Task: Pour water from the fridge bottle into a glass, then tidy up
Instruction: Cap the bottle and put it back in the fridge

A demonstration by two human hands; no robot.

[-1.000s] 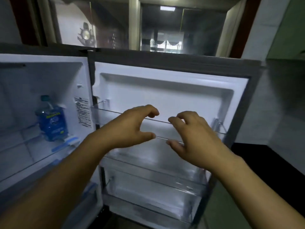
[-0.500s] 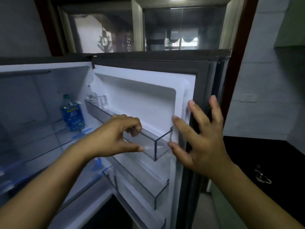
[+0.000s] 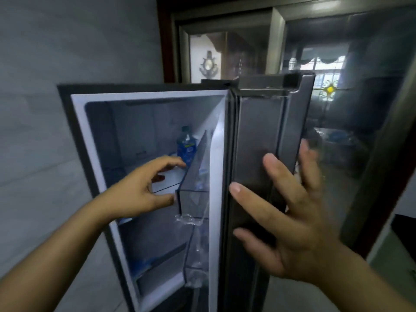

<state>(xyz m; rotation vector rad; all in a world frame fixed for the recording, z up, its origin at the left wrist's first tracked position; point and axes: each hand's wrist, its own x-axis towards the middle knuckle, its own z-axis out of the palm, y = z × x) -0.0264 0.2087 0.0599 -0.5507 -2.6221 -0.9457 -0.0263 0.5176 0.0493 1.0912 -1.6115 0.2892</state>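
Observation:
A blue-labelled water bottle (image 3: 186, 147) stands upright on a glass shelf inside the open fridge (image 3: 126, 154), partly hidden by the door's clear bin (image 3: 194, 176). My left hand (image 3: 139, 190) reaches into the gap, fingers curled and apart, thumb against the bin's corner, holding nothing. The dark fridge door (image 3: 258, 143) stands nearly edge-on. On its outer face lies my right hand (image 3: 290, 212), fingers spread flat. No glass is in view.
A grey tiled wall (image 3: 45, 154) lies left of the fridge. Behind the fridge is a glass partition with a dark red wooden frame (image 3: 337, 64). A black counter edge (image 3: 405, 224) shows at the far right. Lower door bins (image 3: 195, 255) hang under the top one.
The fridge door has swung from wide open to nearly edge-on. My right hand moved from the door's inner shelf to its outer face. My left hand stayed by the bin.

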